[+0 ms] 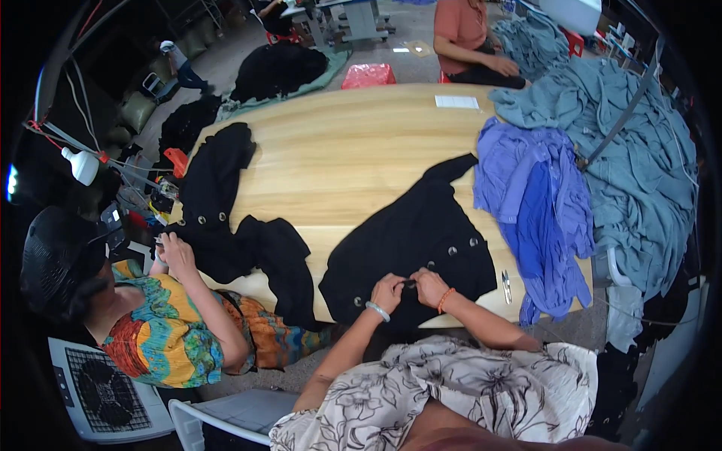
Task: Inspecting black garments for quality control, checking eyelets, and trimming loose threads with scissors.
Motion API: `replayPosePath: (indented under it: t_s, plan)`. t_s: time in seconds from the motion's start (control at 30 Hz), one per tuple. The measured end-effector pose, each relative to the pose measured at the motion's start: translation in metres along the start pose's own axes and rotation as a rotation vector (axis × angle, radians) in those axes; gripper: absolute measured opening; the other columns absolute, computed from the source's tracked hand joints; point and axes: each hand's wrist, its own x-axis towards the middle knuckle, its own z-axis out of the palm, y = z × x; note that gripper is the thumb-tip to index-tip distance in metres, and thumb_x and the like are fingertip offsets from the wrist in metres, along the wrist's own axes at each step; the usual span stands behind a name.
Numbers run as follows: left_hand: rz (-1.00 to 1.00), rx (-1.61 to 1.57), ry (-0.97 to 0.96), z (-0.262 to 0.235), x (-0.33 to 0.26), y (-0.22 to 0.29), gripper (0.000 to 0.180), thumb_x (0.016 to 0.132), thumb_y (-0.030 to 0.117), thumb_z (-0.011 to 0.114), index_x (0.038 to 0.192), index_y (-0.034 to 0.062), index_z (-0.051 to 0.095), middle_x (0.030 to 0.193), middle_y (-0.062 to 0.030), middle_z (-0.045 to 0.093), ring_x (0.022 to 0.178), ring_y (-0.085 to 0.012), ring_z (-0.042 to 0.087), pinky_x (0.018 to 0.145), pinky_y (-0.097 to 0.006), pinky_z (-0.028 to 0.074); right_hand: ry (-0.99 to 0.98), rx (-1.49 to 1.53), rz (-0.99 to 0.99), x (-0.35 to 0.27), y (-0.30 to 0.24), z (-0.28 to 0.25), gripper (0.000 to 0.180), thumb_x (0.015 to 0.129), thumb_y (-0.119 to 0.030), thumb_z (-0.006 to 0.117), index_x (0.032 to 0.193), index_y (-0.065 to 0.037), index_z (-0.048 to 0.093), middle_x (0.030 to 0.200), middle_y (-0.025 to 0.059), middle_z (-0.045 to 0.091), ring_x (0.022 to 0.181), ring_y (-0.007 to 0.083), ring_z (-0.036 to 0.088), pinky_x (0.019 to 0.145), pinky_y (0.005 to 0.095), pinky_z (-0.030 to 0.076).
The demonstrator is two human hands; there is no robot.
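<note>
A black buttoned garment (406, 233), probably a cardigan, lies spread on the table in front of me, one sleeve stretched toward the far right. Large shiny buttons dot its near part. At its near edge my left hand (388, 293), a pale bracelet at the wrist, is closed in a pinch on the black cloth. Just beside it my right hand (431, 290), wearing an orange-red band, pinches the same edge. A small dark spot, perhaps a button, shows between the fingertips. Right of the garment lies a pair of thread snips (507, 287), untouched.
Purple-blue garments (534, 210) and a big grey-green cloth heap (632, 165) bound the right side. At left a co-worker (165, 301) handles another black garment (218, 210). A white card (456, 101) lies at the table's (338, 150) far edge, near another seated person (466, 45).
</note>
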Motion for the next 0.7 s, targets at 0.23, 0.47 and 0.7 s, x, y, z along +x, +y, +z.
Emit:
replayPosePath:
  t_s: [0.23, 0.47, 0.7]
  plan:
    - [0.039, -0.008, -0.089, -0.003, 0.011, -0.003, 0.012, 0.082, 0.004, 0.057, 0.087, 0.0018, 0.067, 0.079, -0.0136, 0.062, 0.072, -0.0265, 0.063, 0.066, -0.033, 0.049, -0.060, -0.013, -0.168, -0.001, 0.009, -0.004, 0.020, 0.073, -0.004, 0.053, 0.089, -0.004, 0.064, 0.088, 0.0199, 0.057, 0.083, 0.0386, 0.058, 0.075, 0.0465, 0.047]
    - [-0.133, 0.211, -0.050, -0.015, 0.011, 0.009, 0.019, 0.075, 0.021, 0.073, 0.083, 0.0039, 0.068, 0.082, -0.0132, 0.067, 0.075, -0.0301, 0.065, 0.066, -0.037, 0.051, -0.149, -0.223, 0.011, -0.015, 0.015, -0.048, 0.023, 0.080, -0.026, 0.062, 0.087, -0.004, 0.065, 0.090, 0.0154, 0.065, 0.084, 0.0330, 0.065, 0.073, 0.0434, 0.052]
    - [0.246, 0.365, 0.102, 0.006, 0.031, 0.029, 0.016, 0.071, 0.008, 0.069, 0.086, 0.0082, 0.063, 0.084, -0.0084, 0.059, 0.082, -0.0292, 0.057, 0.070, -0.041, 0.043, -0.070, -0.247, 0.091, -0.034, 0.028, -0.055, 0.015, 0.082, -0.015, 0.058, 0.092, -0.007, 0.066, 0.089, 0.0123, 0.064, 0.080, 0.0318, 0.065, 0.070, 0.0416, 0.052]
